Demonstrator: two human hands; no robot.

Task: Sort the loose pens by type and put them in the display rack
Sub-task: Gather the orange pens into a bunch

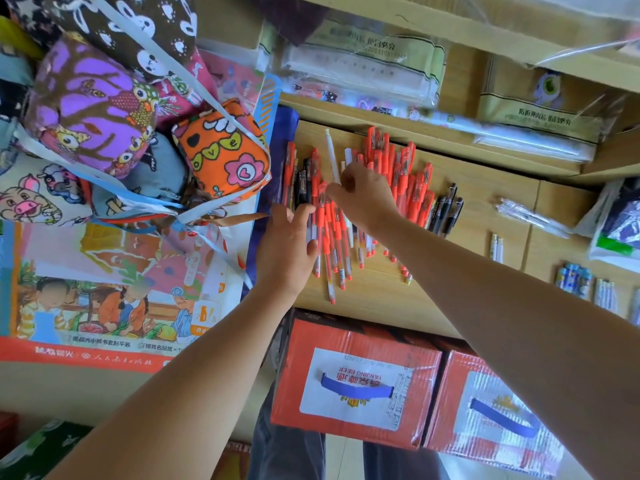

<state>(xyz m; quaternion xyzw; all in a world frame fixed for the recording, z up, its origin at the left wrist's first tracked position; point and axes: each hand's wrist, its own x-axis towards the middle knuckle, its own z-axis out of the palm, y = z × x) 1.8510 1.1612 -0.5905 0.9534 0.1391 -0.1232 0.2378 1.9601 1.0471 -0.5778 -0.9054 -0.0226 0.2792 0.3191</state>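
Note:
A heap of red-capped pens lies on the wooden shelf. My left hand grips a fanned bundle of red pens at the heap's left edge, with its fingertips over some black pens. My right hand hovers over the middle of the heap and pinches a long white pen that points away from me. More black pens lie to the right of the heap. I cannot make out a display rack.
Clear pens, two white pens and patterned pens lie further right. Patterned fabric bags pile up on the left above a picture poster. Red beer cartons stand below the shelf's front edge.

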